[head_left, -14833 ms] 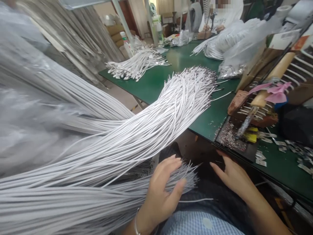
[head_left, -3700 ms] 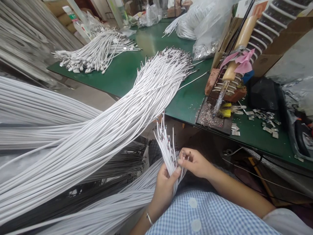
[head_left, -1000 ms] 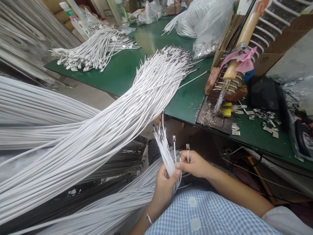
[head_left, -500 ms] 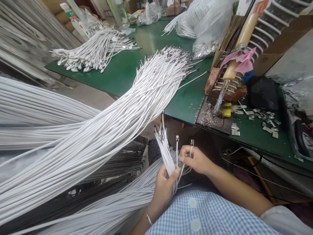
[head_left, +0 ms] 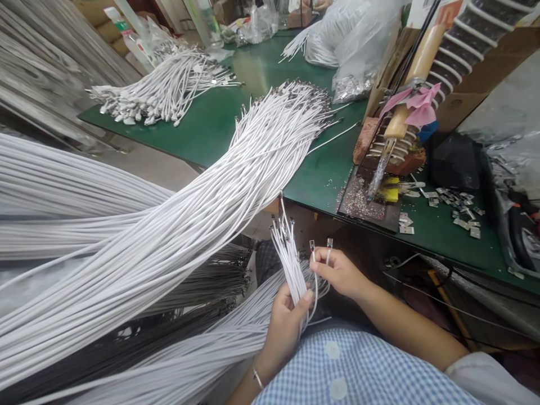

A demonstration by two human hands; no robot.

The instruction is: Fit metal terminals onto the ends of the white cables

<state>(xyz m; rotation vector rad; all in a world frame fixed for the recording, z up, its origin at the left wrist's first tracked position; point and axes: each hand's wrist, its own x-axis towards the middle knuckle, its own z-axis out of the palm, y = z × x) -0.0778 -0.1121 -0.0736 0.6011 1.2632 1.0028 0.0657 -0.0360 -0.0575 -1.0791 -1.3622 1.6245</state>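
Observation:
My left hand point(head_left: 287, 318) is closed round a small bundle of white cables point(head_left: 291, 261), thumb across the front, their ends pointing up. To its right, my right hand point(head_left: 337, 271) is closed on white cables, pinching one near its small metal connector point(head_left: 312, 246). A second connector point(head_left: 329, 243) sticks up behind the right fingers, its cable passing through that hand. Below and behind both hands runs a loose sheaf of white cables point(head_left: 228, 332). A much larger bundle of white cables point(head_left: 211, 185) lies across the table edge at upper left.
On the green table point(head_left: 314, 185), a wooden-handled soldering iron point(head_left: 399, 121) rests in a coil stand above a solder-spattered plate point(head_left: 352, 194). Loose metal connectors point(head_left: 459, 205) lie at right. Another cable pile point(head_left: 164, 84), a plastic bottle point(head_left: 126, 34) and a plastic bag point(head_left: 363, 45) sit farther back.
My right fingers have moved slightly left and now pinch a cable that stood free between the hands. The other connector has shifted back among the right fingers. My left hand keeps its hold.

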